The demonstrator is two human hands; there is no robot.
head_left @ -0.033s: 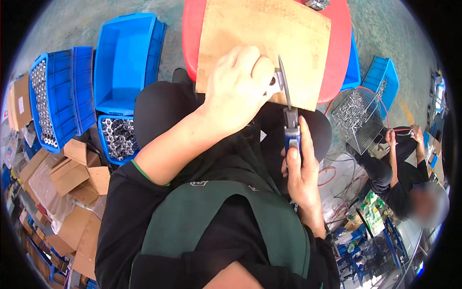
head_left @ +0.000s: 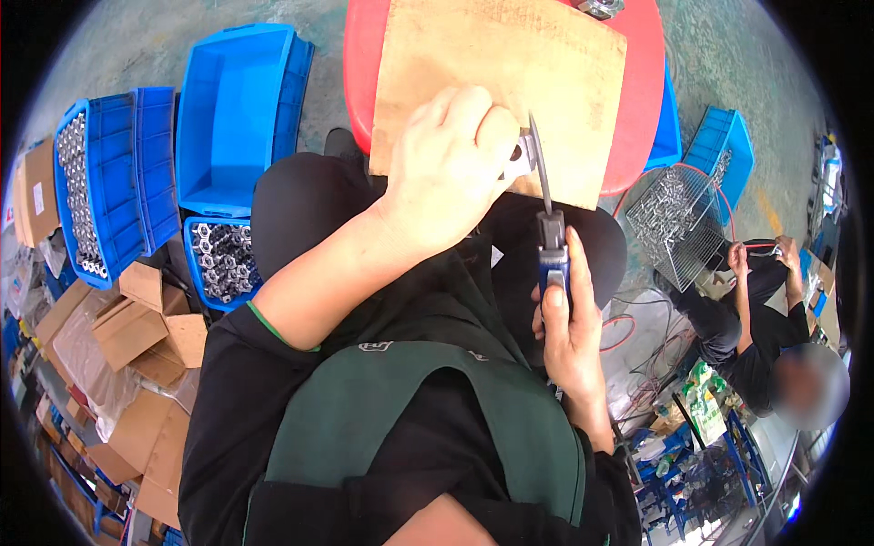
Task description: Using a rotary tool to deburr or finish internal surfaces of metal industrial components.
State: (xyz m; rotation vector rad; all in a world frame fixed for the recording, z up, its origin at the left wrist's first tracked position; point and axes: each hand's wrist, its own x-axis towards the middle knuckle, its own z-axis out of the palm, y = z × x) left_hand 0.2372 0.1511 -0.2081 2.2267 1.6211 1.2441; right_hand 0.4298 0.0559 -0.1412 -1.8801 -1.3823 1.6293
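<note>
My left hand (head_left: 448,173) is closed around a small silver metal part (head_left: 520,156) with a hole in it, over the near half of a wooden board (head_left: 510,55). The fingers hide most of the part. In my right hand (head_left: 575,332) is a blue-and-black handheld power file (head_left: 553,246), its thumb on the body. The slim dark blade (head_left: 541,164) points away from me and runs along the part's right side, at or touching its edge; exact contact cannot be made out.
The board lies on a red stool (head_left: 643,100). Blue bins stand left, an empty-looking one (head_left: 232,118) and one of metal parts (head_left: 223,259). Cardboard boxes (head_left: 150,328) lie lower left. At right are a wire basket (head_left: 674,214) of small parts and a seated co-worker (head_left: 756,318).
The power file has slid slightly back toward me along the metal part, with my right hand. My left hand stays in place.
</note>
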